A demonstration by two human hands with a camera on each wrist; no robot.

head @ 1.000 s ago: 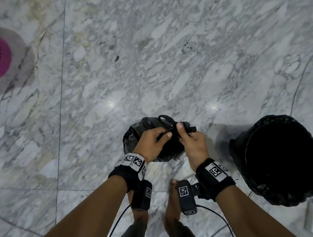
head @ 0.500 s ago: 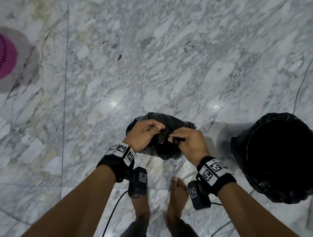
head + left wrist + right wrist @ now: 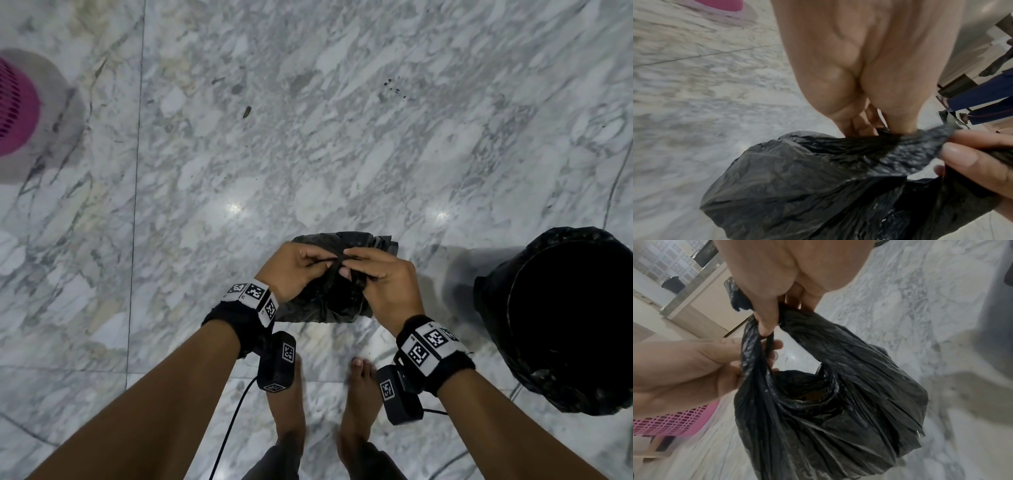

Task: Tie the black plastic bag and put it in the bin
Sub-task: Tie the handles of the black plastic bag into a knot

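A crumpled black plastic bag [image 3: 337,294] hangs in the air above the marble floor, held between both hands. My left hand [image 3: 301,265] pinches one twisted handle strip of the bag [image 3: 818,186]. My right hand [image 3: 380,277] pinches the other strip, and its thumb hooks through the crossed strips in the right wrist view, where the bag [image 3: 838,394] still gapes a little at its mouth. The bin [image 3: 568,322], lined with black plastic and open at the top, stands on the floor to the right of my right hand.
A pink perforated basket [image 3: 15,109] sits at the far left on the floor. My two bare feet [image 3: 359,394] stand just below the bag. Cables hang from the wrist cameras. Grey-veined marble floor [image 3: 308,137] stretches ahead.
Both hands have come closer together over the bag's top, crossing and working the handle strips. The bag's loop that stood up earlier is now gathered between the fingers.
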